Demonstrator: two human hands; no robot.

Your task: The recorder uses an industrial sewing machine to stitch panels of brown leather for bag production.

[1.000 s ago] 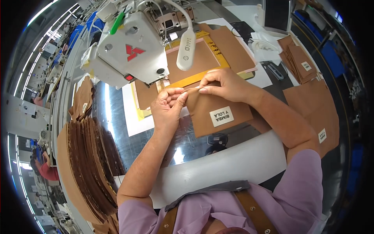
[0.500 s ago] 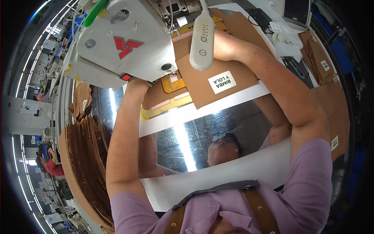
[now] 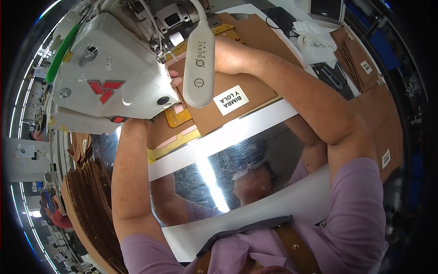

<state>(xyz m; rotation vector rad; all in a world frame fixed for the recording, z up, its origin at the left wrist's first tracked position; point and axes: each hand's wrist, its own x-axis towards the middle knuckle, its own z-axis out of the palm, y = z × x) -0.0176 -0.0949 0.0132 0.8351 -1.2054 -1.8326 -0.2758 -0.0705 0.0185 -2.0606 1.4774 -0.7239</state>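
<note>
A brown flat piece (image 3: 212, 119) with a white label lies under the head of a grey-white sewing machine (image 3: 105, 86). My right hand (image 3: 230, 52) rests on the far part of this piece, its fingers partly behind a white lamp head (image 3: 199, 68). My left hand (image 3: 175, 83) reaches under the machine head. Only a fingertip of it shows, next to the piece. A yellow guide (image 3: 178, 116) lies beneath the piece's left edge.
The shiny metal table top (image 3: 219, 169) mirrors me. A fanned stack of brown pieces (image 3: 91, 201) stands at the left. More labelled brown pieces (image 3: 365, 68) lie at the right, and a white cable bundle (image 3: 315, 45) lies at the far right.
My head has come closer to the machine. Both hands have pushed the brown piece away from me and under the machine head, and my left hand has gone out of sight behind it.
</note>
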